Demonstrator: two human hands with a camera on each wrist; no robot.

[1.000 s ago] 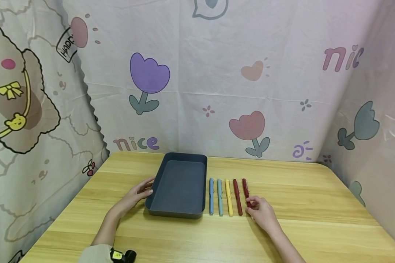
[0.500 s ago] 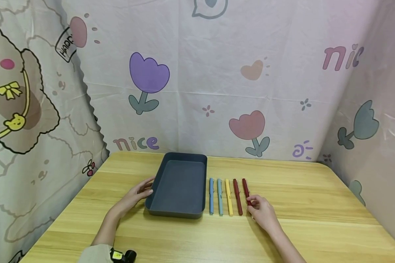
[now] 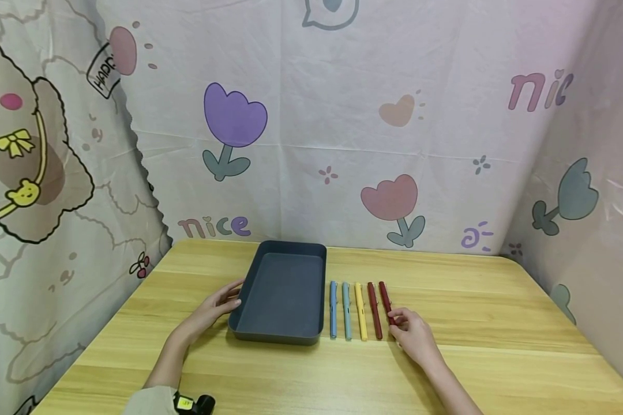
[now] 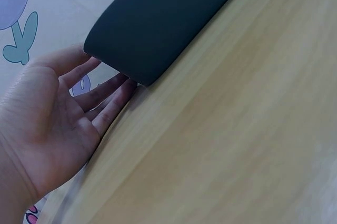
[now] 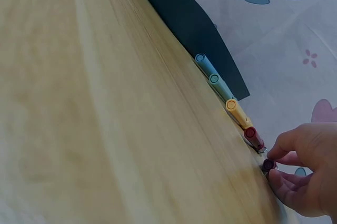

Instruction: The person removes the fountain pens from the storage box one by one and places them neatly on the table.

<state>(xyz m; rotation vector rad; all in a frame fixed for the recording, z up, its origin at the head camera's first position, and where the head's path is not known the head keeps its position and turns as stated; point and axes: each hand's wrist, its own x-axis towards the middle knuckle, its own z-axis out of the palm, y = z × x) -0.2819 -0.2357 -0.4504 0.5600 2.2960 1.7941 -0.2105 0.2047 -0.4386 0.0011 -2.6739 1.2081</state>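
A dark grey rectangular tray lies on the table with nothing in it. My left hand rests against its left side, fingers fairly straight at the wall; the left wrist view shows the fingertips touching the tray's corner. To the right of the tray, several capped pens stand in a row: blue, light blue, yellow and red. At the row's right end, my right hand pinches the near end of a dark red pen between thumb and fingers. That pen leans slightly out of line with its neighbours.
The wooden table runs back to a patterned cloth, which also hangs along both sides. A black device with a yellow label is worn on my left wrist.
The far end of the dark red pen has swung slightly left, towards the red pen. My right hand has barely shifted. My left hand and the tray stay still.
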